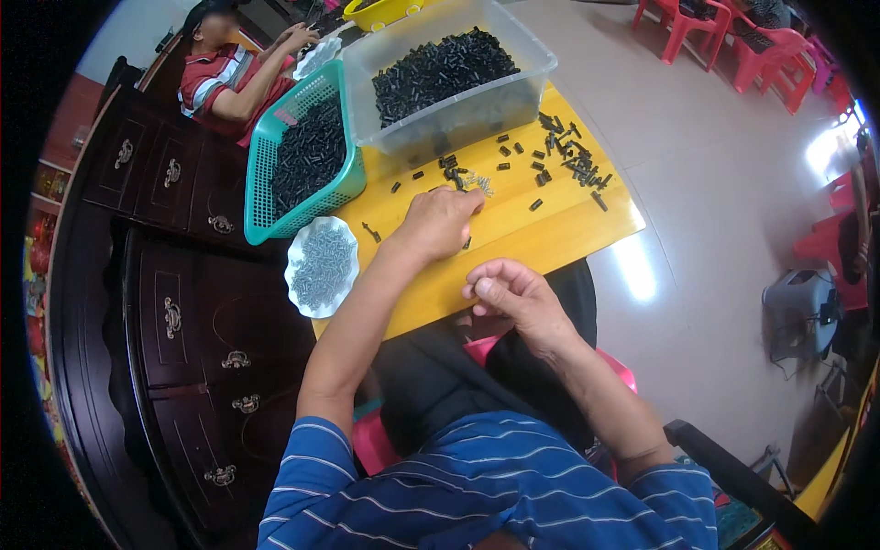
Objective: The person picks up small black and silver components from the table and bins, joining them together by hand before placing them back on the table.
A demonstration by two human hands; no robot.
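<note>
Over the yellow table [417, 307], my left hand [438, 225] is closed, fingers curled downward beside a little heap of small silver metal pins [479, 184]. A dark bit shows just below its fingers; whether the hand grips it is unclear. Above my lap, off the table's near edge, my right hand [521, 301] has thumb and fingertips pressed together. What lies in that pinch, if anything, is too small to make out. Small black plastic parts [504, 167] lie scattered past the pins, and a denser pile of them [579, 163] sits at the right.
A translucent bin [440, 128] and a green basket [346, 194], both full of black parts, stand at the back. A white scalloped plate [291, 275] of silver pins sits by the left edge. Beyond are a seated person [225, 87] and dark drawers [174, 316].
</note>
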